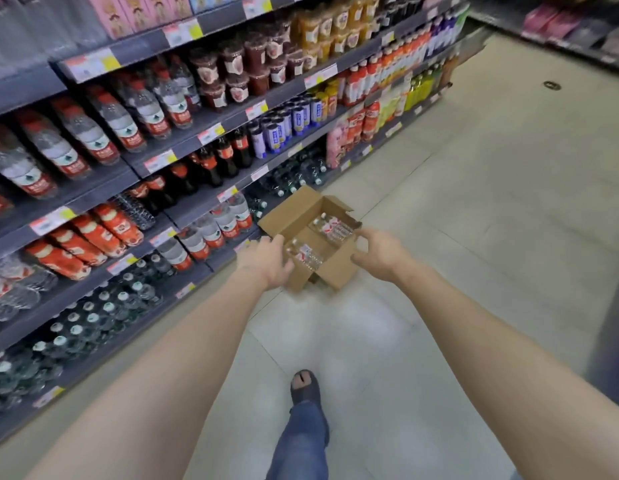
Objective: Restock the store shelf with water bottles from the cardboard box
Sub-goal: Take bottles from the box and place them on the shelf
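While both arms stretch forward and down the aisle, the open cardboard box sits on the tiled floor just beside the foot of the store shelf, and it lies between the two hands. Inside it, a near water bottle lies on its side by the left front corner. More water bottles lie on their sides toward the far right corner. Their long axes run diagonally, with the caps pointing away and to the left toward the shelving and the bases toward the person. The left hand hovers over the box's near left corner with its fingers loosely spread, holding nothing. It looks nearer to the near bottle, which lies just right of its thumb. The right hand is likewise relaxed and empty, spread at the box's right wall, with the farther bottles ahead and left of its fingertips. Whether either hand actually touches the cardboard cannot be told from this view. Since each bottle lies across the line of reach, a grasp would probably wrap the barrel from above, not take it by the cap. Red-labelled water bottles already stand on the low tier next to the box, which is likely where these belong.
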`<state>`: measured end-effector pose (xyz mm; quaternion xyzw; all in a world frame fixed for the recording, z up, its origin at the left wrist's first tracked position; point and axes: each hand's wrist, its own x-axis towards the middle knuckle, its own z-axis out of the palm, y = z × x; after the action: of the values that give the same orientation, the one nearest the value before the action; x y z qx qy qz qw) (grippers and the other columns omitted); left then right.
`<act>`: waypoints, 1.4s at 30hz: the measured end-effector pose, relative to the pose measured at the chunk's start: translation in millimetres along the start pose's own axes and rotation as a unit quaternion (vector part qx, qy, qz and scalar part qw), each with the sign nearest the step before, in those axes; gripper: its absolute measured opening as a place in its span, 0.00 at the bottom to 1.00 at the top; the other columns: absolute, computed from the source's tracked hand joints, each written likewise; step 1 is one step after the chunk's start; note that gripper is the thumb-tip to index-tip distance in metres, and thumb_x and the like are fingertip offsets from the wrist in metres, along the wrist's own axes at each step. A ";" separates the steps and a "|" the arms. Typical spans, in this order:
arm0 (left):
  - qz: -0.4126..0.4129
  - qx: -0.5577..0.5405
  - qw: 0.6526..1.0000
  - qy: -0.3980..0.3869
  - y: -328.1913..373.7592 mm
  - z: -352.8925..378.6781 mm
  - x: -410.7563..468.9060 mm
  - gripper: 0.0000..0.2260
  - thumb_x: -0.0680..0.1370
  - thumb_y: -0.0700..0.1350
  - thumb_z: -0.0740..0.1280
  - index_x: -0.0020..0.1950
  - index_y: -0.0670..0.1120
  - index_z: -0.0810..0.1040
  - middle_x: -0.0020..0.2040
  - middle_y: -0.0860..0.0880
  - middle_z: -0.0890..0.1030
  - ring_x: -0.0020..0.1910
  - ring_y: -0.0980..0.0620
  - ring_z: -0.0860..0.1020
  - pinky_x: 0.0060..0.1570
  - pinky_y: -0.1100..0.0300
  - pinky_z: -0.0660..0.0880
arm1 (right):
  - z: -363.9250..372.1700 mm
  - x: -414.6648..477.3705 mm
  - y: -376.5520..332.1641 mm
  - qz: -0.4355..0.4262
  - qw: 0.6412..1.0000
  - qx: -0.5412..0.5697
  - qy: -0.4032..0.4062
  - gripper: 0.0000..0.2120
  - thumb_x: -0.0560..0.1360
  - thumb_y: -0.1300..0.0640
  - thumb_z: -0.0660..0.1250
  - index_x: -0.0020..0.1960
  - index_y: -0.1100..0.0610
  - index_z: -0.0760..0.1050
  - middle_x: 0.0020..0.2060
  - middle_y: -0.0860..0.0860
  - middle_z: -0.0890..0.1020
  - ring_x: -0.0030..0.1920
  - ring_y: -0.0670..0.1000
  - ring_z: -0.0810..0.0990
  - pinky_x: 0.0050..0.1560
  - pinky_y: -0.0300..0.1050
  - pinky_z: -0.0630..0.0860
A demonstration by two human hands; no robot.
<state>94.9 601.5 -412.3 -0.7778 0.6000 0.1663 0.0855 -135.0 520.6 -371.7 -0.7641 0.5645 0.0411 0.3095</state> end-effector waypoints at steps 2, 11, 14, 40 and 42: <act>-0.009 -0.011 1.000 -0.011 4.6 -2.3 39.2 0.23 0.83 0.59 0.60 0.74 0.48 0.69 0.68 0.40 0.76 0.65 0.37 0.77 0.60 0.45 0.74 | -12.2 38.1 7.4 -0.002 1.000 -0.002 -0.003 0.31 0.76 0.54 0.69 0.78 0.54 0.68 0.72 0.55 0.75 0.71 0.58 0.74 0.68 0.48 0.72; -0.081 -0.078 0.991 -0.078 -8.1 -11.1 243.1 0.20 0.83 0.56 0.62 0.69 0.46 0.70 0.64 0.40 0.78 0.64 0.37 0.78 0.58 0.45 0.75 | -83.2 268.3 6.1 -0.013 0.996 -0.056 -0.065 0.25 0.79 0.55 0.70 0.75 0.57 0.71 0.69 0.57 0.78 0.69 0.60 0.76 0.68 0.50 0.72; -0.109 -0.084 0.986 -0.099 -13.7 -17.3 293.1 0.21 0.83 0.57 0.62 0.70 0.46 0.69 0.66 0.40 0.78 0.66 0.37 0.77 0.59 0.45 0.75 | -107.9 328.6 4.8 -0.017 0.994 -0.061 -0.088 0.27 0.78 0.56 0.70 0.76 0.55 0.70 0.70 0.56 0.77 0.69 0.58 0.75 0.66 0.47 0.70; -0.346 -0.257 0.877 -0.212 -7.8 323.4 667.1 0.24 0.86 0.60 0.58 0.77 0.49 0.70 0.68 0.42 0.80 0.67 0.42 0.79 0.63 0.51 0.77 | 205.8 840.5 177.1 -0.029 0.935 -0.166 -0.314 0.24 0.77 0.52 0.73 0.70 0.61 0.75 0.65 0.60 0.80 0.64 0.62 0.78 0.64 0.52 0.76; -0.351 -0.249 0.880 -0.199 -6.5 368.5 678.5 0.24 0.85 0.60 0.60 0.79 0.52 0.69 0.75 0.44 0.74 0.75 0.43 0.73 0.72 0.49 0.71 | 245.7 861.7 194.0 -0.050 0.931 -0.183 -0.312 0.23 0.78 0.54 0.73 0.70 0.61 0.75 0.64 0.60 0.79 0.65 0.63 0.78 0.62 0.49 0.74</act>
<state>196.1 111.8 -1000.6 -0.8836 0.1969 0.4207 0.0599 72.7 -106.4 -1007.4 -0.7834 0.3835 0.3646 0.3259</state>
